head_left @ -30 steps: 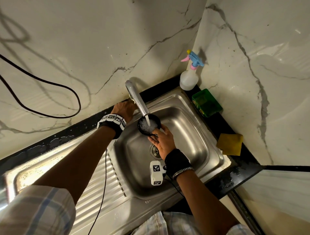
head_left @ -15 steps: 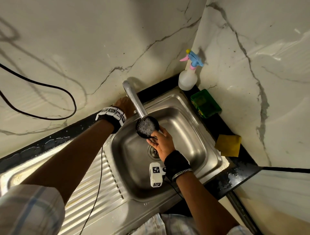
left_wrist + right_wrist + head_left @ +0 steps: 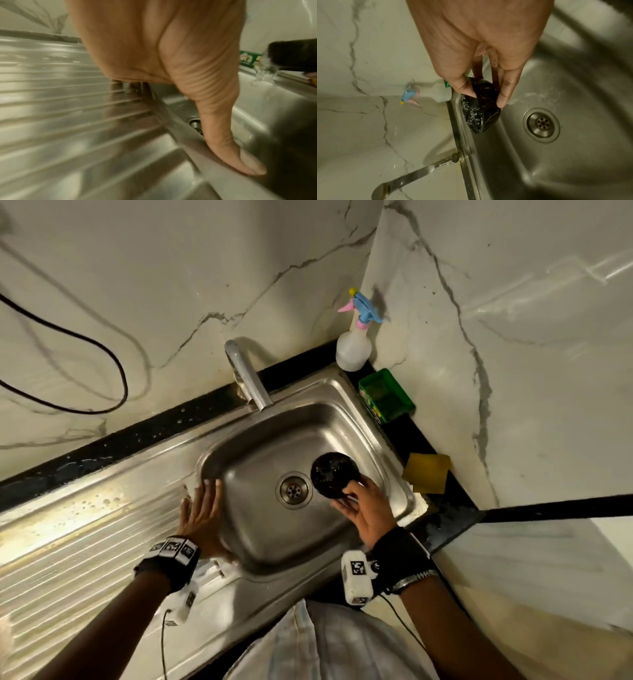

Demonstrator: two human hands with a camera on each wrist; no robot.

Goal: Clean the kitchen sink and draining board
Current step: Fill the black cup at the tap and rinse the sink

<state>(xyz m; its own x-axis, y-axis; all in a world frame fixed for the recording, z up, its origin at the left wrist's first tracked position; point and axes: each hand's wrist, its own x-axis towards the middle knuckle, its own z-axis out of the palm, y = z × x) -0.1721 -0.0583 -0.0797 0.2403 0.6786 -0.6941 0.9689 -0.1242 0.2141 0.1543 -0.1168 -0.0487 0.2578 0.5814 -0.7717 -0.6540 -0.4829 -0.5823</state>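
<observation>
A steel sink [image 3: 260, 529] with a drain [image 3: 294, 490] lies below me, its ribbed draining board [image 3: 85, 542] running off to the left. My right hand [image 3: 363, 508] pinches the rim of a small black bowl [image 3: 334, 478] over the basin's right side; the bowl [image 3: 481, 106] is tipped, with water and bubbles in it. Water spills from the bowl [image 3: 291, 56] in the left wrist view. My left hand [image 3: 202, 508] lies flat with straight fingers on the sink's left rim, its thumb [image 3: 223, 121] over the edge. The tap [image 3: 246, 374] stands at the back, with no water running.
A white spray bottle [image 3: 354, 344] with a blue and pink trigger stands in the back corner. A green box [image 3: 385, 395] and a yellow cloth [image 3: 428, 477] lie on the black counter strip to the right. A black cable [image 3: 85, 344] loops on the marble wall at left.
My left hand left the tap and came down onto the sink's left rim. My right hand carried the bowl from under the spout to the basin's right side and tipped it. Water stopped.
</observation>
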